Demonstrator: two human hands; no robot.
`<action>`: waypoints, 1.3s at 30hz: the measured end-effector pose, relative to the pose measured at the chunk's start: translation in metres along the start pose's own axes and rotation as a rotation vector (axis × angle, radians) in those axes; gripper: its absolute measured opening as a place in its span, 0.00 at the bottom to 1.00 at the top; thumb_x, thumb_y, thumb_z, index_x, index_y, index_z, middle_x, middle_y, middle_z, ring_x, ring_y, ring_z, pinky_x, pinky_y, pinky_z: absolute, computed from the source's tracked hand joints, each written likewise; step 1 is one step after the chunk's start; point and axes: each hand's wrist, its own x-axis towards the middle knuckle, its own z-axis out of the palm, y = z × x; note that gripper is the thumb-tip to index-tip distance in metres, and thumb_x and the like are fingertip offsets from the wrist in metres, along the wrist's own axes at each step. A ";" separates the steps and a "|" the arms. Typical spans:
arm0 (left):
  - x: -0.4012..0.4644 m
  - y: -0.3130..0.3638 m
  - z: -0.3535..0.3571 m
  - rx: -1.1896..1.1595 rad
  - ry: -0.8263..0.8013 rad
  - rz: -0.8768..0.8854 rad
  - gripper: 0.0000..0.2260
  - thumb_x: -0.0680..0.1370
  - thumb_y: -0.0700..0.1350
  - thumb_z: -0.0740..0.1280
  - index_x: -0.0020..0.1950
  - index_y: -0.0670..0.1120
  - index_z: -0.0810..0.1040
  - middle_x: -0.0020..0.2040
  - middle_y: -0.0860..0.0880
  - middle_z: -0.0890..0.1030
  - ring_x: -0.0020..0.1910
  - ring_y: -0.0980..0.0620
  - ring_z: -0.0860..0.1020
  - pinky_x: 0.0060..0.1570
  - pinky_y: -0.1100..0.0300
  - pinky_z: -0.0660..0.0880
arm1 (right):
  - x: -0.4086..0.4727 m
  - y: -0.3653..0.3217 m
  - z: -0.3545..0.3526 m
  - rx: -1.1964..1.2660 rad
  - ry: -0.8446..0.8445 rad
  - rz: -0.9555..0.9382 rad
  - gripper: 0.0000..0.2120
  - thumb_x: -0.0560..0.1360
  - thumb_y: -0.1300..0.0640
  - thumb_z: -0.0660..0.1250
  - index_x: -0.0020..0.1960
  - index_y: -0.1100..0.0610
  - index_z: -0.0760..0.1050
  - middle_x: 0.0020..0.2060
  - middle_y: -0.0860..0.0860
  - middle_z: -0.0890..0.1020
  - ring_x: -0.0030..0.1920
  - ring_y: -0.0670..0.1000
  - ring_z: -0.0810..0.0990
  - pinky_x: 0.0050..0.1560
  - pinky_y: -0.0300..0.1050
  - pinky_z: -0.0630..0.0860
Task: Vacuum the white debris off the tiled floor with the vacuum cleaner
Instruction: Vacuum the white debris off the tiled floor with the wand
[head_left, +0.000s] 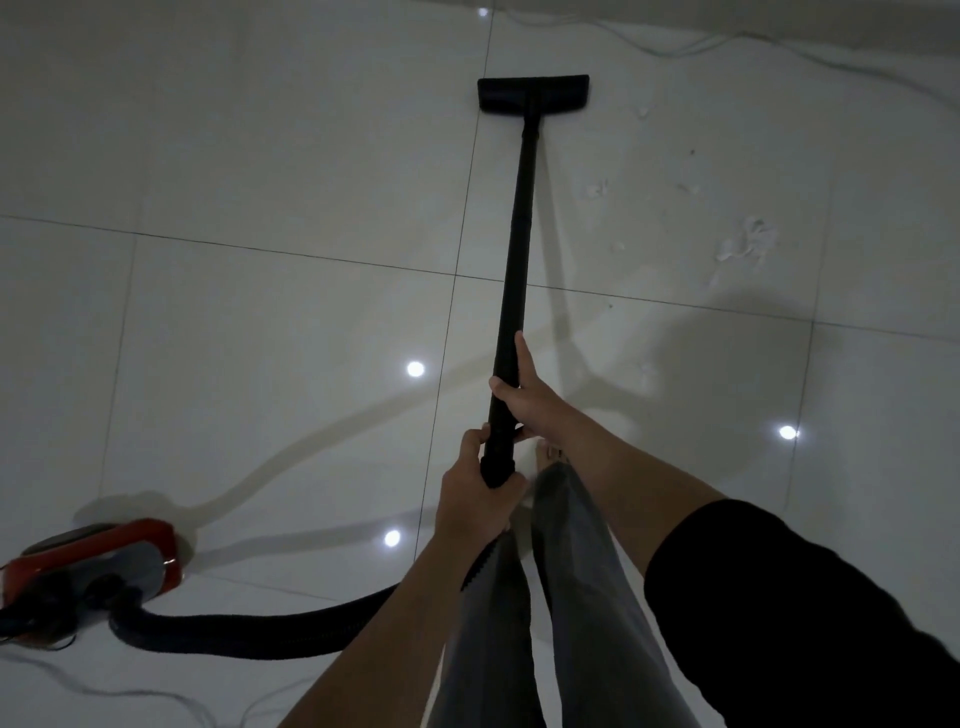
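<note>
Both hands on the black wand (514, 249). Right hand (524, 395) grip is wrapped round the wand mid-shaft, index finger stretched up along it. Left hand (475, 493) grip is clenched on the wand's lower end, just below the right hand, where the hose (249, 631) joins.

Floor head (533, 93) sits flat on the tiled floor (260, 156) at the wand's far end, straddling a grout line.

White debris (745, 241) lies scattered right of the wand: biggest patch well apart from the shaft, smaller flecks (596, 189) nearer it, a few more right of the floor head. None under the head.

Red canister (98, 561) is left of the wand, near the person's side, hose curving from it toward the left hand. Thin cable (675, 52) runs along the floor beyond the floor head. Grey trouser legs (571, 571) and a bare foot (550, 454) sit just right of the wand's lower end.
</note>
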 end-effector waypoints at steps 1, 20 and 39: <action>0.005 0.002 -0.002 0.004 0.004 -0.003 0.23 0.74 0.41 0.69 0.65 0.52 0.64 0.47 0.44 0.81 0.31 0.54 0.78 0.29 0.66 0.74 | 0.004 -0.004 -0.001 0.003 0.003 -0.001 0.37 0.83 0.55 0.57 0.77 0.37 0.34 0.57 0.48 0.69 0.43 0.45 0.76 0.48 0.54 0.78; 0.078 0.048 -0.032 0.017 -0.010 0.022 0.20 0.74 0.40 0.67 0.59 0.56 0.65 0.43 0.42 0.80 0.28 0.51 0.77 0.27 0.62 0.76 | 0.068 -0.062 -0.023 0.036 0.049 -0.020 0.37 0.83 0.55 0.58 0.77 0.36 0.35 0.50 0.46 0.71 0.45 0.46 0.77 0.45 0.52 0.79; 0.133 0.066 -0.055 0.088 -0.020 0.085 0.21 0.73 0.39 0.66 0.63 0.51 0.66 0.38 0.46 0.78 0.24 0.52 0.75 0.25 0.64 0.72 | 0.108 -0.097 -0.031 0.058 0.098 -0.056 0.37 0.83 0.55 0.59 0.77 0.36 0.36 0.49 0.43 0.73 0.47 0.49 0.80 0.47 0.55 0.80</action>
